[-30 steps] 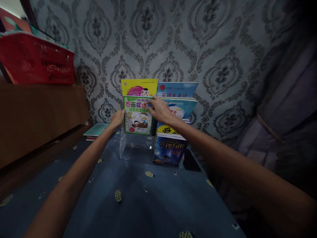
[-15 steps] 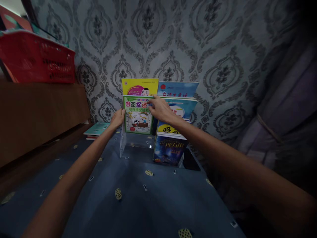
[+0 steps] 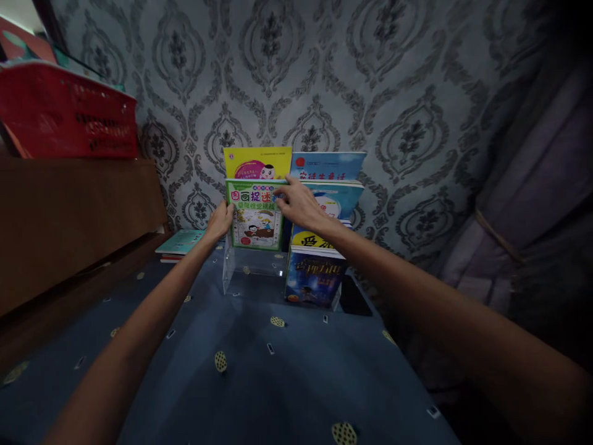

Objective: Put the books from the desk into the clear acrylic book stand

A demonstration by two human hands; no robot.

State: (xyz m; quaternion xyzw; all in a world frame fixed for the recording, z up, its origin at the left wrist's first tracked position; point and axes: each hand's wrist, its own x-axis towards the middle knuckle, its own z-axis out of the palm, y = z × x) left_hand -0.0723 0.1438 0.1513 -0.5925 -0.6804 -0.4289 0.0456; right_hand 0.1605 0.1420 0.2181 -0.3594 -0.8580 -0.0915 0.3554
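Head view: I look forward and down at a patterned wall (image 3: pixel 278 68) and, below it, a blue cloth (image 3: pixel 250 395).
Blue cloth: its back edge lies near the wall; a dim curtain (image 3: pixel 504 204) hangs past its right edge.
Wooden cabinet (image 3: pixel 78 216): along the cloth's left edge, bearing a red basket (image 3: pixel 50 111).
See-through rack (image 3: pixel 227 275): near the cloth's back edge, tiers rising toward the wall.
Rack's right side: dark blue book (image 3: pixel 308 281) lowest in front, then yellow-and-black book (image 3: pixel 301 238), teal book (image 3: pixel 348 196), and blue book (image 3: pixel 347 162) highest behind.
Green book (image 3: pixel 254 232): upright at the rack's left side, cover toward me, before a bright yellow book (image 3: pixel 238 159); whether its foot rests on a tier, I cannot tell.
Book pile (image 3: pixel 181 240): flat at the cloth's back left corner.
Left hand (image 3: pixel 220 220): clamped on the green book's left edge.
Right hand (image 3: pixel 299 204): clamped on its top right corner, fingers partly over the cover.
Dark flat thing (image 3: pixel 356 298): just right of the rack, by the cloth's right edge.
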